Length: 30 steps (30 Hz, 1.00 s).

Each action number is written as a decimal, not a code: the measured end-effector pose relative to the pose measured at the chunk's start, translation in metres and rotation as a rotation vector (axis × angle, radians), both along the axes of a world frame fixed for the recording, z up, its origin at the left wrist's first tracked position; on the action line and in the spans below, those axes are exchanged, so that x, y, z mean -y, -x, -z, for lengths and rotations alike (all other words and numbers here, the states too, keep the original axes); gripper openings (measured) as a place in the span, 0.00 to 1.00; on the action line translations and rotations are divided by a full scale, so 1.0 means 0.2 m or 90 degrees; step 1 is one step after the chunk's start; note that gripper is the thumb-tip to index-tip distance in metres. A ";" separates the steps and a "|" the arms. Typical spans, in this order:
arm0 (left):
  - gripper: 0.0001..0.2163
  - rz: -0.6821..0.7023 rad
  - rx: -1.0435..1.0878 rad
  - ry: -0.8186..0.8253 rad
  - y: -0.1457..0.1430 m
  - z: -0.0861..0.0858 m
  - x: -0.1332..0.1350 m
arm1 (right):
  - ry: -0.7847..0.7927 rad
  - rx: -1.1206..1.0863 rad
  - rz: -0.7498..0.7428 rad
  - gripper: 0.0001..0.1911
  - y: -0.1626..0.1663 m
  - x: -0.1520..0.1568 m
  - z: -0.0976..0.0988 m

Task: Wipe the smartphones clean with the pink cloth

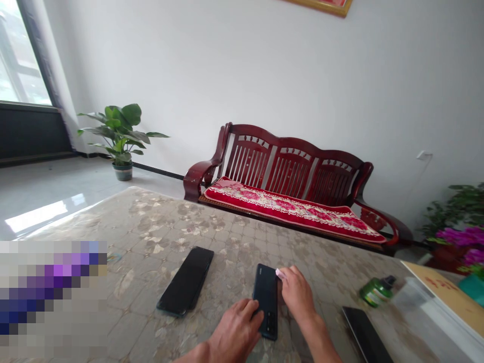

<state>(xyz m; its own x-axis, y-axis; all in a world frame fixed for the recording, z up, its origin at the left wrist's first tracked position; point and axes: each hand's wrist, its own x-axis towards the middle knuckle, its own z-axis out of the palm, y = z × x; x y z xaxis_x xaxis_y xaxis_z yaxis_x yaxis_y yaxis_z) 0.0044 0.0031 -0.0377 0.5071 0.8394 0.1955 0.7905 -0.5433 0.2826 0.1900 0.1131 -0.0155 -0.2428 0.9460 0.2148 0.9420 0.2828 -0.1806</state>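
A dark blue phone (266, 287) lies on the table with its back up and its camera bump toward me. My left hand (240, 325) grips its near left side, fingers curled and pressed on the edge and back. At the far right edge of the phone, my right hand (298, 292) is closed in a pinch. A small pale pinkish-white piece (280, 274) sticks out between its fingertips, touching or very close to the phone; its kind cannot be made out. To the left lies another phone (186, 282), black screen up, apart from both hands.
The table (147, 227) has a patterned cover. At right are a dark flat device (366, 335), a green spray bottle (377, 291) and a box (446, 282). Beyond stand a red wooden bench (287, 174) and a potted plant (123, 131). A blurred patch hides the lower left.
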 end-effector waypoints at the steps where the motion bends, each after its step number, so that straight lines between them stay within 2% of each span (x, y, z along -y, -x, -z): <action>1: 0.06 -0.005 0.002 -0.003 0.00 0.00 0.00 | 0.000 -0.004 -0.007 0.15 -0.01 0.01 0.00; 10: 0.08 -0.036 0.009 0.021 0.00 -0.01 0.01 | 0.038 -0.090 -0.161 0.19 0.04 0.17 -0.03; 18: 0.09 -0.028 -0.001 0.020 0.00 0.00 0.00 | 0.047 -0.061 -0.113 0.18 0.07 0.14 -0.04; 24: 0.08 -0.045 0.008 0.026 0.00 0.00 0.01 | 0.091 -0.095 -0.203 0.18 0.11 0.19 -0.07; 30: 0.07 -0.035 0.007 0.021 -0.01 -0.01 0.00 | 0.061 -0.072 -0.131 0.17 0.15 0.15 -0.07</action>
<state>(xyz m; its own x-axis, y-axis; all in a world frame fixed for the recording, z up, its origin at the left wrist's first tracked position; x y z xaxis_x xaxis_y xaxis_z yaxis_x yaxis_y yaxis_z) 0.0058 0.0028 -0.0365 0.4578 0.8721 0.1730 0.8159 -0.4894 0.3080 0.1602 0.0833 -0.0006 -0.4122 0.8965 0.1626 0.8385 0.4431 -0.3171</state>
